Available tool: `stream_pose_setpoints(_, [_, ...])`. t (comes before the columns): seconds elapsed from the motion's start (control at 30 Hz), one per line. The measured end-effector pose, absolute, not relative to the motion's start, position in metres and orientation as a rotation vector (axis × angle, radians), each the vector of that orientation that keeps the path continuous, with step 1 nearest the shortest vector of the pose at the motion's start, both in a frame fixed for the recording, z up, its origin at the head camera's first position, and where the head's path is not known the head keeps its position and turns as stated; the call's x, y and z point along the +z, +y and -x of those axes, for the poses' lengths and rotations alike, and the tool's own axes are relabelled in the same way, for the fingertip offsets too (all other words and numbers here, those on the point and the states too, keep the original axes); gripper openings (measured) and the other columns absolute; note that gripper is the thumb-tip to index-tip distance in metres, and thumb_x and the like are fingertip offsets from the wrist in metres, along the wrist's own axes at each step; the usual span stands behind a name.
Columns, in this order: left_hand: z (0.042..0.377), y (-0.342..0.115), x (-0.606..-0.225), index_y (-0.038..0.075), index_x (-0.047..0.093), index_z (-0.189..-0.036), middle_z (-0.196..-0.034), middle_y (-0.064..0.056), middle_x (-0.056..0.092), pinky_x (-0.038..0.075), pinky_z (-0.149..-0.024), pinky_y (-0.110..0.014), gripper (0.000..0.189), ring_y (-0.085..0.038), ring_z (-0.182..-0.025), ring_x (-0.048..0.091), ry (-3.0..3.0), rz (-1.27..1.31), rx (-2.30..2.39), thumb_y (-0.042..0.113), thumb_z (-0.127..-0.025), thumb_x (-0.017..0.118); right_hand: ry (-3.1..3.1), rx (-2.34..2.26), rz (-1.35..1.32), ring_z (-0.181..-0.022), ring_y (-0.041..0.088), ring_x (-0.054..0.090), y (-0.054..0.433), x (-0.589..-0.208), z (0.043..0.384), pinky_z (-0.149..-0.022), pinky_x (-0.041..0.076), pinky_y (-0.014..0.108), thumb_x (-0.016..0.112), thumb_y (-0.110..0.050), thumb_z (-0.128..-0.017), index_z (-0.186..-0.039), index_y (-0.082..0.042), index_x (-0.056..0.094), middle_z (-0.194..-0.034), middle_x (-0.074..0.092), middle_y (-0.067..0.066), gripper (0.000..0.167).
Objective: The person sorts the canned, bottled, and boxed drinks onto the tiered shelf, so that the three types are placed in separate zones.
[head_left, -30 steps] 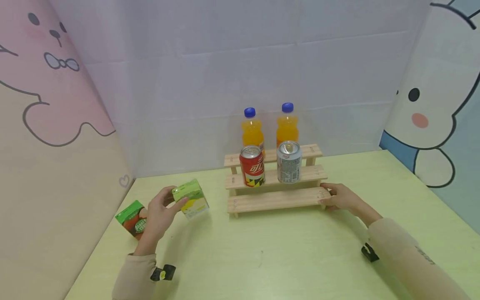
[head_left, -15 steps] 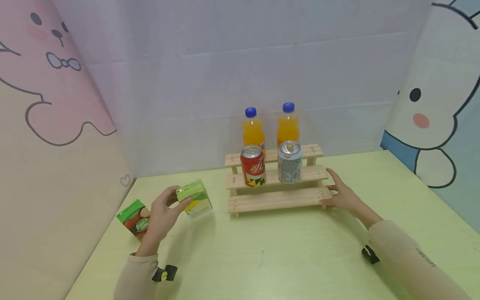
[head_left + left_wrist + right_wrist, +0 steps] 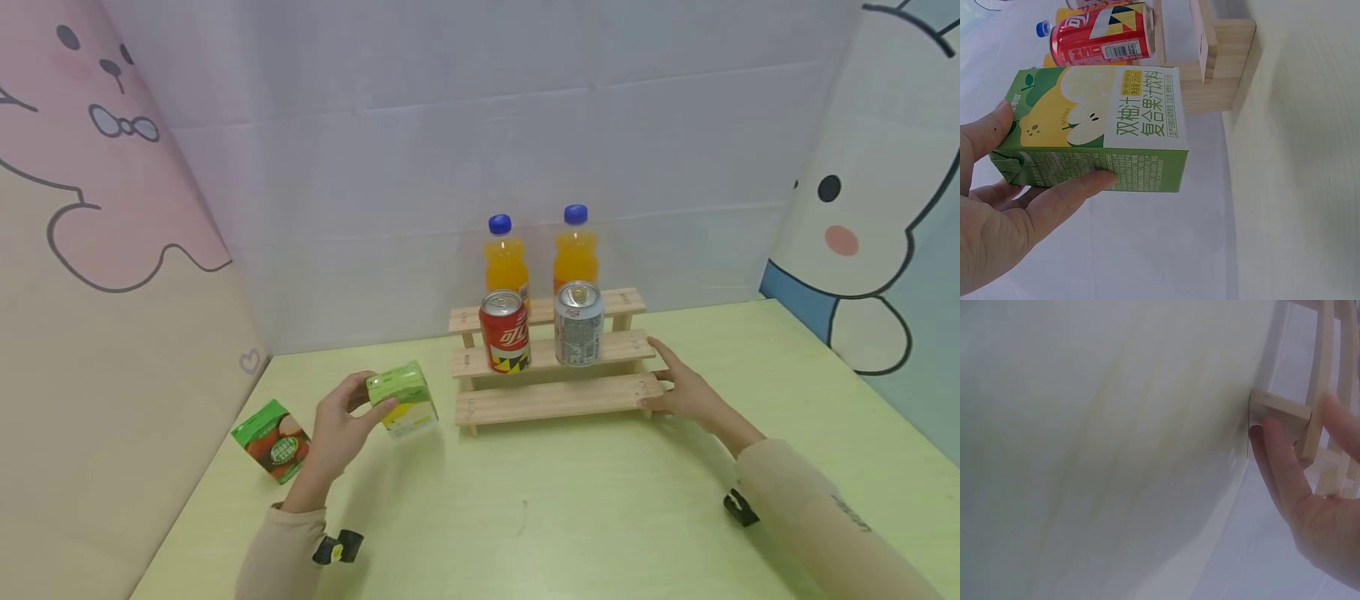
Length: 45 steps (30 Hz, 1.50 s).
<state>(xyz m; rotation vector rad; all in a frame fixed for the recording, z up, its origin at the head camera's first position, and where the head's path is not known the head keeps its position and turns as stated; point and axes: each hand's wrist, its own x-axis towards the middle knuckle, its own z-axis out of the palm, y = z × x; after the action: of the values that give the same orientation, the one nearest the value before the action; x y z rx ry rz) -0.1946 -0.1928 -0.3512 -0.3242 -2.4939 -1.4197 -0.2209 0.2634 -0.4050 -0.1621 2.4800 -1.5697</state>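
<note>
My left hand (image 3: 341, 429) grips a green and yellow juice carton (image 3: 414, 408) by its top end, left of a three-tier wooden rack (image 3: 551, 402). In the left wrist view the carton (image 3: 1085, 119) is tilted, with lemon and pear pictures on its face; the thumb and fingers lie on opposite sides. My right hand (image 3: 690, 398) holds the rack's right end, thumb at the lowest tier's front edge. In the right wrist view, fingers (image 3: 1282, 456) of that hand lie against a short rack leg (image 3: 1275, 409).
A red can (image 3: 504, 333) and a silver can (image 3: 579, 329) stand on the middle tier. Two orange drink bottles with blue caps, one left (image 3: 506, 262) and one right (image 3: 575, 254), are behind them. Another green and red carton (image 3: 277, 446) lies tilted at the table's left side.
My left hand has carried the juice carton a little to the right, toward the rack. A finger of my right hand has stretched up toward the middle tier's end.
</note>
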Motion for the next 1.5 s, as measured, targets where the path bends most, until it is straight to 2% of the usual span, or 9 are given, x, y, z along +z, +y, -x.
stream_pose_setpoints(0.23, [0.195,-0.181,-0.349,0.0,0.057,-0.105,-0.101,-0.013,0.061,0.049,-0.083,-0.043,0.032,-0.027,-0.096,0.059,-2.478,0.375,-1.442,0.005,-0.078,0.071,2.485,-1.562,0.162,-0.105,0.054,0.046,0.263,-0.403,0.22,-0.072,0.053,0.041,0.065,0.002,-0.081,-0.146,-0.016,-0.009,-0.131,0.02,0.045,0.1])
stream_pose_setpoints(0.57, [0.197,-0.166,-0.35,0.0,0.057,-0.107,-0.103,-0.014,0.06,0.053,-0.073,-0.031,0.033,-0.027,-0.098,0.058,-2.46,0.391,-1.572,0.004,-0.078,0.07,2.481,-1.566,0.158,-0.102,0.052,0.049,0.265,-0.405,0.221,-0.071,0.053,0.042,0.066,0.002,-0.08,-0.146,-0.014,-0.008,-0.131,0.02,0.045,0.1])
stream_pose_setpoints(1.5, [0.199,-0.124,-0.351,0.0,0.057,-0.107,-0.101,-0.013,0.061,0.054,-0.069,-0.03,0.033,-0.028,-0.098,0.059,-2.386,0.569,-1.701,0.001,-0.077,0.07,2.482,-1.568,0.137,-0.103,0.053,0.048,0.264,-0.404,0.22,-0.072,0.053,0.041,0.066,0.003,-0.08,-0.146,-0.014,-0.007,-0.131,0.02,0.045,0.1])
